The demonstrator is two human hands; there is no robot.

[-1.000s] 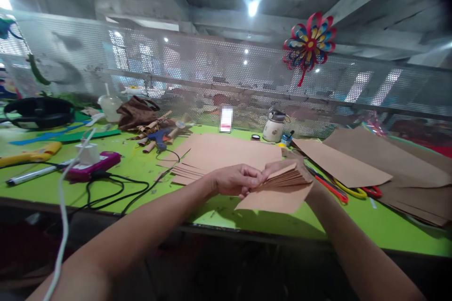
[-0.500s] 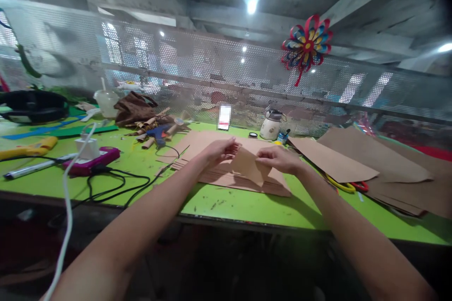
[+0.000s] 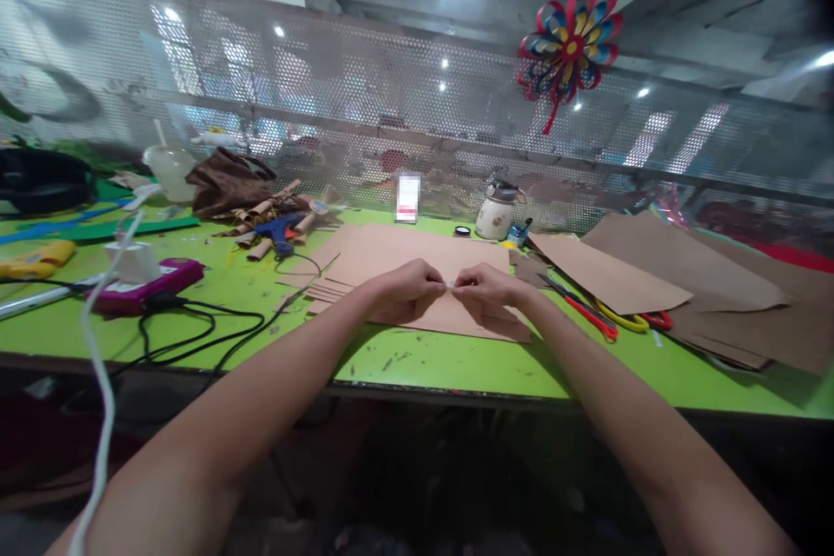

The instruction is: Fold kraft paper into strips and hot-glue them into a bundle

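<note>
My left hand (image 3: 417,280) and my right hand (image 3: 486,285) are both closed in a pinch, their fingertips nearly meeting over a stack of brown kraft paper sheets (image 3: 404,245). Between them they grip a small piece of kraft paper (image 3: 449,309), whose outline blends into the sheets below. A small pale spot shows right where the fingertips come together. Dark shadows fall on the stack under each hand.
Red-handled scissors (image 3: 590,317) and more kraft sheets (image 3: 704,265) lie right. A white flask (image 3: 495,210) and a phone (image 3: 407,198) stand behind. At left are a blue glue gun (image 3: 279,230), a purple power strip (image 3: 156,285) and black cables (image 3: 225,317) on the green table (image 3: 391,360).
Both hands have drawn closer together and rotated the kraft paper piece, which stood up as a tilted square before. The view has tilted down slightly, and the scissors show more.
</note>
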